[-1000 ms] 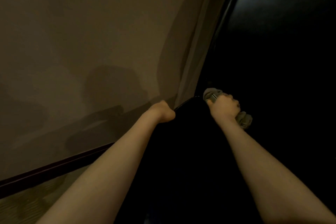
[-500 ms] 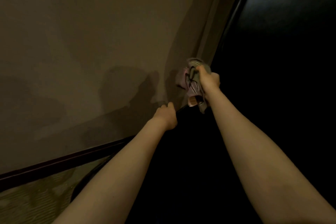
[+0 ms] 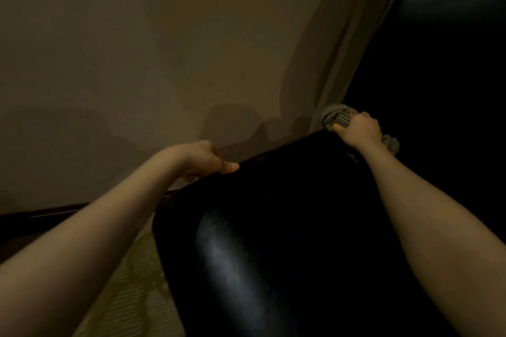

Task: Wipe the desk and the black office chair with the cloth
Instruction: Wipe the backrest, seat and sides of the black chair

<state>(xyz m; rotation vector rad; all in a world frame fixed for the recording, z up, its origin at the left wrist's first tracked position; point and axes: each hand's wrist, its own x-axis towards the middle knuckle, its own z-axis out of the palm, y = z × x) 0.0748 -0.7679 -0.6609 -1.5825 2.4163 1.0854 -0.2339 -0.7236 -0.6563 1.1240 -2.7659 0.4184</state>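
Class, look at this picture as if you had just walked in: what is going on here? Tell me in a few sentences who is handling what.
A person is cleaning a black office chair that stands in front of a beige wall. The left hand grips the top edge of the chair's back to steady it. The right hand holds a bunched grey cloth against the upper right corner of that back. The desk cannot be made out in this dim view.

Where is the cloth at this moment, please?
In the head view, the crumpled grey cloth sits right of centre, gripped by the right hand at the top right corner of the black office chair.
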